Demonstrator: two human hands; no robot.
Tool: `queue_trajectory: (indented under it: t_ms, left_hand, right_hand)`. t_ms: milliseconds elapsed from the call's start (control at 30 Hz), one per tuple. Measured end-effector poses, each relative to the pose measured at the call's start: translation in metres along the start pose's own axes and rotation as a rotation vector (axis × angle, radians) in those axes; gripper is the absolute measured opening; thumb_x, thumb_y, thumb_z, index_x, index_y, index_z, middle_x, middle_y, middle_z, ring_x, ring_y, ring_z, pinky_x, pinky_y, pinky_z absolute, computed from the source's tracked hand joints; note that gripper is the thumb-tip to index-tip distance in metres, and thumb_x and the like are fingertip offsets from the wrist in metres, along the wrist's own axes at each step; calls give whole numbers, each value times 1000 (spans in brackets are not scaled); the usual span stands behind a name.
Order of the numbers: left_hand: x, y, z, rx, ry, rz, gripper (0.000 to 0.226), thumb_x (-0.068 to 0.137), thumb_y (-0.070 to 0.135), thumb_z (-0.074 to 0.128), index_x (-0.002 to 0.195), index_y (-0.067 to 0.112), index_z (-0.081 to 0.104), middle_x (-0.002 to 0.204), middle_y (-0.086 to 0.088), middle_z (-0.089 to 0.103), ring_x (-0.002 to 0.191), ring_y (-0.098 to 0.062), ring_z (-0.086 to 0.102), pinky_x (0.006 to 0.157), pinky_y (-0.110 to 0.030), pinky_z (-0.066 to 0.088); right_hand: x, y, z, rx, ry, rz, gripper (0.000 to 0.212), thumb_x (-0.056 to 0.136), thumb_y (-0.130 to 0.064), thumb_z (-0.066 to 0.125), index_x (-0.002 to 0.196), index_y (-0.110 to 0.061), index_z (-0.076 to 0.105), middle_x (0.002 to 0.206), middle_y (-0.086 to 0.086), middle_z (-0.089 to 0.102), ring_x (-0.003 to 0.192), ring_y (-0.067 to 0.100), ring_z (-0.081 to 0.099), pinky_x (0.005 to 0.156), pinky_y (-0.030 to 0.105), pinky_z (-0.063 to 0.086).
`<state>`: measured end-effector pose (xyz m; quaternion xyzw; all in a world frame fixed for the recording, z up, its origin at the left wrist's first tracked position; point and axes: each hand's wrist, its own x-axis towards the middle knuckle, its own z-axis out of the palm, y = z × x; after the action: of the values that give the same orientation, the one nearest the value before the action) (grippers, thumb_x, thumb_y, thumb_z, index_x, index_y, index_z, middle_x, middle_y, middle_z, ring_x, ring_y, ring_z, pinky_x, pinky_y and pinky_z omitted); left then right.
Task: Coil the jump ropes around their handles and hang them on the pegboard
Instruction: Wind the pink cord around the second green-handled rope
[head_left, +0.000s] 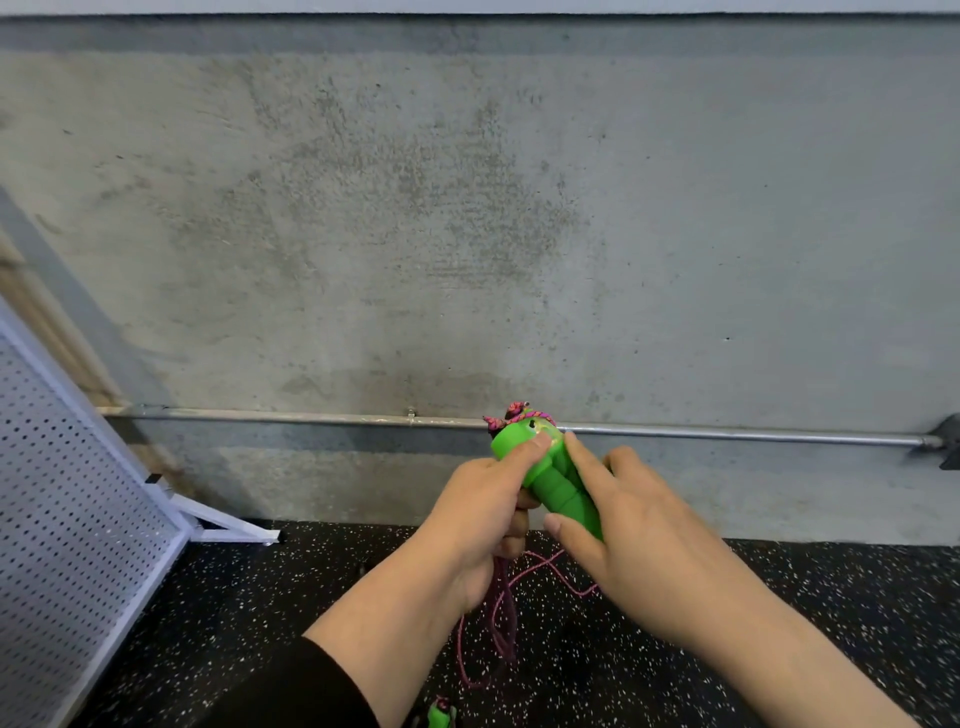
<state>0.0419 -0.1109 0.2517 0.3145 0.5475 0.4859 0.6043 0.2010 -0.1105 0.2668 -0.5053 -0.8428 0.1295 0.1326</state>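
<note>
Head view: pegboard (67, 499) left, beside concrete wall (467, 208).

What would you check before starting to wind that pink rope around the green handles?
1. Handles held firmly: ok. The left hand and right hand both grip the green handles.
2. Knot seated at the handle top: ok, the pink knot shows there.
3. Rope free of tangles: cannot tell; the pink rope hangs in loose loops below the hands.
4. Coiling begun: not ok, no turns on the handles yet.
5. Pegboard within reach: cannot tell; the white pegboard stands at the left, no hooks visible.
</note>
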Motion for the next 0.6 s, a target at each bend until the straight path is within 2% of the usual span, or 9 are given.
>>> queue_trajectory:
  t_ms: [67,133,200,233,300,333,433,500,600]
  left_hand:
    - [1,3,-1,-29,4,7,31,93,46,66,76,22,56,59,7,30,46,-7,20,38,-17,15]
    - [2,3,-2,-49,-18,5,31,94,45,65,75,23,55,60,6,28,48,-7,18,40,-18,13]
    - [3,3,-2,-46,-54,21,30,95,45,64,77,23,53,63,5,28,48,-7,18,41,-18,13]
    - [3,4,-1,-42,-67,33,29,94,45,65,80,22,53,63,5,29,48,-7,19,40,-18,14]
    - [3,5,-1,-32,-78,46,29,93,46,66,85,21,54,63,5,31,48,-7,20,39,-18,17]
    - [2,6,-1,-20,-77,46,30,92,48,66,87,20,55,63,5,31,48,-7,21,38,-18,18]
    - [2,8,-2,-2,-72,45,33,92,49,65,92,17,57,61,6,34,48,-7,21,38,-17,18]
    - [2,9,-3,-7,-78,52,32,93,48,65,83,20,54,61,6,35,48,-7,21,40,-18,17]
    - [2,11,-6,-10,-112,54,37,95,53,60,74,23,52,62,6,39,48,-7,21,42,-20,16]
  right_hand:
    - [3,4,1,193,26,56,66,96,-57,51,155,-34,30,106,-11,47,102,10,53,88,26,42]
    - [5,7,-2,534,74,182,40,94,-46,63,132,-33,61,102,-11,67,92,5,63,81,25,48]
    - [5,8,-6,990,8,352,24,91,-38,70,112,-26,70,95,-3,73,77,8,68,68,26,54]
    - [5,8,-9,1260,-65,459,28,89,-36,70,110,-18,71,94,6,73,75,15,69,64,32,58]
    - [2,7,-15,1674,-253,611,43,88,-35,66,113,-1,71,98,24,70,76,36,70,70,53,63]
    - [0,7,-17,1751,-360,627,47,89,-37,63,115,2,72,103,29,68,77,40,69,71,55,61]
    - [-1,9,-15,1766,-525,517,50,96,-41,49,116,-2,73,106,26,66,71,31,60,56,37,55]
    - [0,10,-14,1751,-476,485,48,94,-36,48,117,0,71,100,25,64,66,28,55,48,29,42]
    - [3,10,-12,1610,-263,413,37,99,-29,49,124,-6,65,99,30,66,64,29,57,49,29,39]
